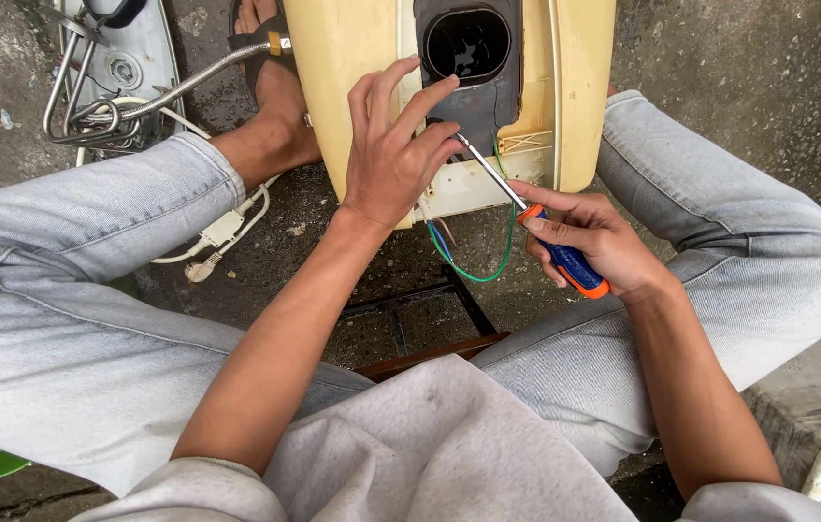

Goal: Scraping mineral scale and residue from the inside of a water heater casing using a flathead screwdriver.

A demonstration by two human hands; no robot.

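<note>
Two hands work at the cream appliance housing (352,58): the left hand (393,145), fingers spread, braces its dark panel (488,101), while the right hand (589,237), closed on the blue-and-orange screwdriver (536,217), aims the tip at the panel's lower edge, where a slip could jab nearby fingertips (447,147).

No packages, labels, signs or screens show anywhere in this view.
</note>
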